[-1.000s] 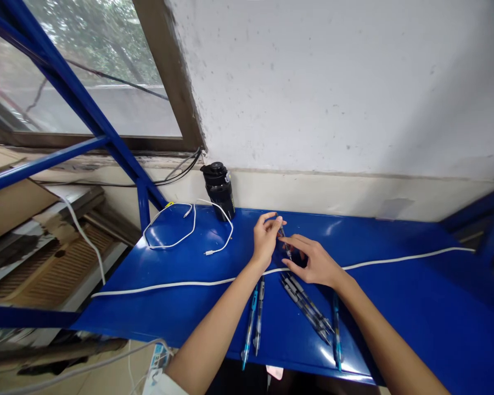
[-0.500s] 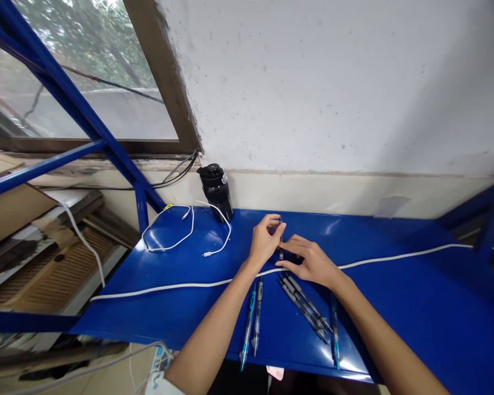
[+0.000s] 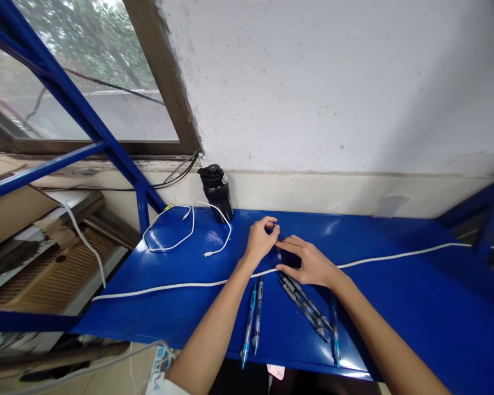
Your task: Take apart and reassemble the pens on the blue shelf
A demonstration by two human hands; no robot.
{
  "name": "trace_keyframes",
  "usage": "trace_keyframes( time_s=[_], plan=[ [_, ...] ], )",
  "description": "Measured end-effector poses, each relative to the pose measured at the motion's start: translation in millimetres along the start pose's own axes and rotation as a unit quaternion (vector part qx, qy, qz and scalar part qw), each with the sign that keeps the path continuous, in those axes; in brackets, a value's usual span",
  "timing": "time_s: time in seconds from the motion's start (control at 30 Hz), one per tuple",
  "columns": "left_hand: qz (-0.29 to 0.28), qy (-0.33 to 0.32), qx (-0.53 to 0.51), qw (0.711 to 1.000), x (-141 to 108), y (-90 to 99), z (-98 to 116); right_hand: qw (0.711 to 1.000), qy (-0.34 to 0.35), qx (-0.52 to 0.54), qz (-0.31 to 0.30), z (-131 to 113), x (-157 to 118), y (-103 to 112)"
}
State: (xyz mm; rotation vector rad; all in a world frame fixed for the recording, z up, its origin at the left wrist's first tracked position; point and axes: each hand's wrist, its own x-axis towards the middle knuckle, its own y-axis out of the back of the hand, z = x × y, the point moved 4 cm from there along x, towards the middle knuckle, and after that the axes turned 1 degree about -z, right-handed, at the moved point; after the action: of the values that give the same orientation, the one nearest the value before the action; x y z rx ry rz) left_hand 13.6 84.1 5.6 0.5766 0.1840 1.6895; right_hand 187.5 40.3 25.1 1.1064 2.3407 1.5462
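Note:
My left hand (image 3: 262,239) is closed in a pinch on the upper end of a slim, partly clear pen (image 3: 279,255) above the blue tabletop. My right hand (image 3: 308,262) meets the same pen from the right, index finger against its middle and thumb at its lower end. Fingers cover much of the pen. Nearer the front edge lie a teal pen (image 3: 248,328) and a grey pen (image 3: 258,318), side by side. A bunch of grey clear-barrelled pens (image 3: 304,307) rests below my right hand, and another teal pen (image 3: 335,332) lies beside my right forearm.
A white cable (image 3: 160,288) crosses the blue table (image 3: 415,307), passing beneath my hands. At the back left stands a black bottle (image 3: 218,193), with a looped white charging cable (image 3: 168,249) near it. Blue frame bars (image 3: 119,164) rise at the left, and a wall closes off the back.
My left hand has shifted slightly left and down, with the pen's upper end in its pinch. My right hand stays almost in place. The pens on the table have not moved.

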Motion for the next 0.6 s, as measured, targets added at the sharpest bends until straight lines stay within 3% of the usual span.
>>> trace_keyframes(
  time_s=[0.3, 0.6],
  plan=[
    [-0.016, 0.017, -0.084, 0.996, 5.8, -4.5, -9.5, 1.000, -0.003, -0.003, 0.005, 3.4, 0.6, -1.2],
    [-0.052, 0.007, -0.042, 0.998, 4.0, -4.7, -6.8, 1.000, 0.001, 0.000, 0.008, 3.4, 1.7, -0.6]
  ],
)
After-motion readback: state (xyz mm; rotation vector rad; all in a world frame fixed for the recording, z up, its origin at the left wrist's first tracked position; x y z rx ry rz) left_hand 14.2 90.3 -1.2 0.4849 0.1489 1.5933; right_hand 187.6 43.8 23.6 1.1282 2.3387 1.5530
